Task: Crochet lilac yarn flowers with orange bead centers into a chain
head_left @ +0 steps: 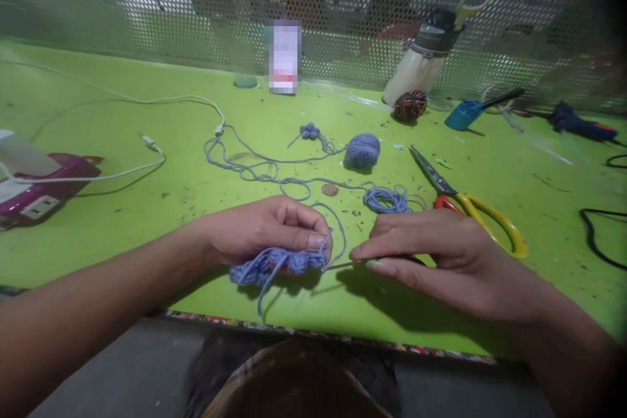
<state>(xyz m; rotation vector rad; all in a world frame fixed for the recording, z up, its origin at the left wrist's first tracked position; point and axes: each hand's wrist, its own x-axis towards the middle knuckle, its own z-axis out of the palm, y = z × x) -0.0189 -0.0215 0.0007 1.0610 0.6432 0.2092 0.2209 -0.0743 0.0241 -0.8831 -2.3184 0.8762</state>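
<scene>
My left hand (274, 232) pinches a strip of blue-purple crochet work (279, 266) near the table's front edge, and a loose yarn tail hangs down from it. Between the thumb and fingers of my right hand (435, 261) is a crochet hook (345, 264), its thin metal shaft pointing left. The hook's tip is at the right end of the crochet piece; whether it sits inside a loop is hard to tell. Yarn (343, 228) curves up from the work beside my left fingers. Beyond my hands lie a loose yarn coil (386, 198) and a blue-purple yarn ball (362, 151).
Scissors (455, 192) with red and yellow handles lie just beyond my right hand. Farther back are a small crocheted flower (309, 130), a dark multicolour yarn ball (410, 106), a bottle (418, 55), a blue pot (463, 115) and a phone (284, 59). A purple power strip (53, 186) stands left.
</scene>
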